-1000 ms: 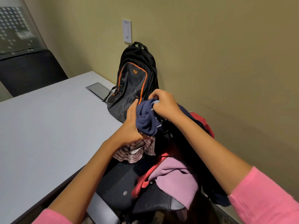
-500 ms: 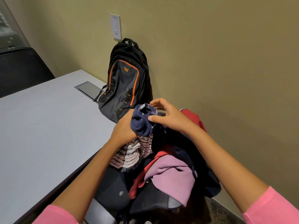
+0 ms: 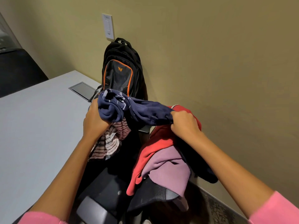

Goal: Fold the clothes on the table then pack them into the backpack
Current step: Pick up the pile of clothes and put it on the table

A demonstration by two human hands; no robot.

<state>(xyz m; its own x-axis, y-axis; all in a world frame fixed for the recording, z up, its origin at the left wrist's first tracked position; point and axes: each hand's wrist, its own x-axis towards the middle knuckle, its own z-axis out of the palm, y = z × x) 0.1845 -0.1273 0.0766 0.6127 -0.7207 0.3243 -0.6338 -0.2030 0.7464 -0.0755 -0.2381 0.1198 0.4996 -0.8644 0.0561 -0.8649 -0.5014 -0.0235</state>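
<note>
Nearest, a purple garment [image 3: 168, 167] and a red one [image 3: 155, 143] lie heaped on a dark chair [image 3: 103, 188]. Above them both hands grip a navy garment [image 3: 142, 110] stretched between them, the left hand [image 3: 95, 120] bunching one end, the right hand [image 3: 184, 123] pinching the other. It would go better shaken out over the worktop [image 3: 35, 130] first. Beyond, the backpack [image 3: 121, 70] leans upright against the wall; its contents are not visible.

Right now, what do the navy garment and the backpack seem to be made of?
Navy garment: probably soft matte knit, fleece-like; it bunches thickly and twists between left hand and right hand. Backpack: likely woven synthetic; the front panel shows a slight sheen.
</note>
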